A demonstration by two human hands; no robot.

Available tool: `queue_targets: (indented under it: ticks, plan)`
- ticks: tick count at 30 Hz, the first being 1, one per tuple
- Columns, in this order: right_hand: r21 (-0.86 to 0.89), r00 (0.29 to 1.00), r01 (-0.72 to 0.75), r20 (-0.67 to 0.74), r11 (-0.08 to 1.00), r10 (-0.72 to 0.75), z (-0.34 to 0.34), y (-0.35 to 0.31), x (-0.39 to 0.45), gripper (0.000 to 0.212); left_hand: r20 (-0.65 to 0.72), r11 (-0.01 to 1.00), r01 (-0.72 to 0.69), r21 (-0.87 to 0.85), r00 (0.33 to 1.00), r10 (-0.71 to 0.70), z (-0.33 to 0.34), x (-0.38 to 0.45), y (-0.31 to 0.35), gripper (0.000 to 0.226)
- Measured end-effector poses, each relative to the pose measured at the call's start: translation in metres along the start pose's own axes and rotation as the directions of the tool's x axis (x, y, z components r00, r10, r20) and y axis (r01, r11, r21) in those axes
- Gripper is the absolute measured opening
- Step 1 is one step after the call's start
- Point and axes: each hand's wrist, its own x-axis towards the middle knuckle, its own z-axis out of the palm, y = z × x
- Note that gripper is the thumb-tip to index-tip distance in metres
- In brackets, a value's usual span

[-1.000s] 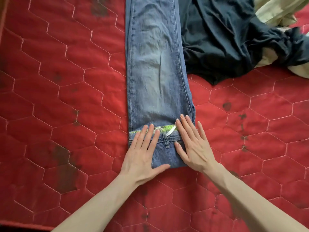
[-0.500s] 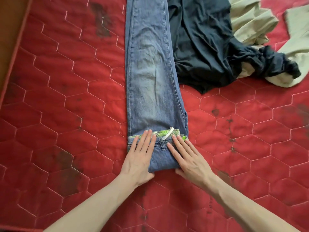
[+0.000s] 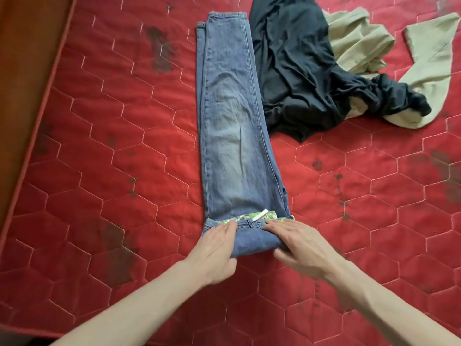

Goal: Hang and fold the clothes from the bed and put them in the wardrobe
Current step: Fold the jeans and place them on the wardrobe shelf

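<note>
The step in hand is folding the jeans [image 3: 234, 126], which lie lengthwise on the bed [image 3: 99, 146] with the legs stacked and the hems at the far end. At the near end the waistband has been turned over into a short fold or roll [image 3: 252, 239], and a strip of green patterned lining with a white tag shows along its far edge.

Hand state:
- Left hand [image 3: 215, 248]: flat, fingers straight and together, pressing the left part of the fold.
- Right hand [image 3: 296, 245]: fingers straight on top of the right part of the fold. The thumb sits at the near edge and may be tucked under the denim; the view is too blurred to confirm.

Judgement: the fold is at its first turn, and most of the leg length is still flat beyond it. The next move calls for both hands to carry the fold away from the person, keeping it square to the side seams so the bundle does not skew.

Other garments: a dark garment [image 3: 299, 71] lies crumpled just right of the jeans, touching their right edge near the far end. A beige garment [image 3: 361, 41] lies partly under it, further right. Both are unfolded.

Containers: none is in view. The wardrobe is not visible, so nothing can be said of its contents. A brown wooden surface [image 3: 25, 71] borders the bed to the left of the jeans.
</note>
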Motion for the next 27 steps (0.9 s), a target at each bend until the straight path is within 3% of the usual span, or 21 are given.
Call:
queue_targets:
  ticks: [3,5,8,10,13,15,17,19,22,27]
  plan:
    - [0.105,0.994,-0.104,0.045,0.989,0.100,-0.015,-0.003,-0.013,0.035,0.211,0.998,-0.012,-0.063,0.977,0.025,-0.026,0.002,-0.005,0.022]
    - [0.251,0.983,-0.177,0.007,0.952,0.181,-0.015,0.001,-0.018,0.030,0.224,0.994,-0.023,-0.105,0.974,0.046,-0.035,0.004,-0.018,0.010]
    - [0.526,0.936,-0.257,-0.073,0.811,0.344,-0.009,0.005,-0.015,0.028,0.196,0.952,0.103,-0.290,0.979,-0.046,-0.044,0.010,-0.039,0.022]
    - [0.630,0.866,-0.269,-0.173,0.729,0.469,-0.003,0.002,-0.004,0.026,0.099,0.882,0.148,-0.446,0.988,-0.116,-0.046,0.015,-0.053,0.023]
    - [0.765,0.774,-0.248,-0.213,0.595,0.596,0.003,-0.003,0.020,0.034,-0.066,0.677,0.169,-0.717,0.950,-0.307,-0.039,0.023,-0.064,0.030]
    - [0.767,0.783,-0.246,-0.203,0.593,0.587,0.008,-0.004,0.037,0.035,-0.162,0.485,0.118,-0.866,0.853,-0.497,-0.031,0.031,-0.067,0.035]
    - [0.739,0.762,-0.265,-0.234,0.620,0.604,0.012,-0.001,0.055,0.029,-0.155,0.322,0.078,-0.943,0.755,-0.637,-0.022,0.039,-0.071,0.036]
    - [0.711,0.736,-0.288,-0.264,0.641,0.623,0.015,0.006,0.070,0.027,-0.102,0.234,0.073,-0.970,0.748,-0.656,-0.013,0.043,-0.073,0.028]
    - [0.634,0.722,-0.359,-0.276,0.685,0.634,0.019,0.019,0.087,0.030,-0.132,0.338,0.099,-0.936,0.791,-0.597,-0.003,0.046,-0.071,0.027]
    - [0.452,0.670,-0.467,-0.379,0.760,0.638,0.028,0.036,0.102,0.038,-0.310,0.589,0.083,-0.804,0.787,-0.533,-0.005,0.066,-0.067,0.024]
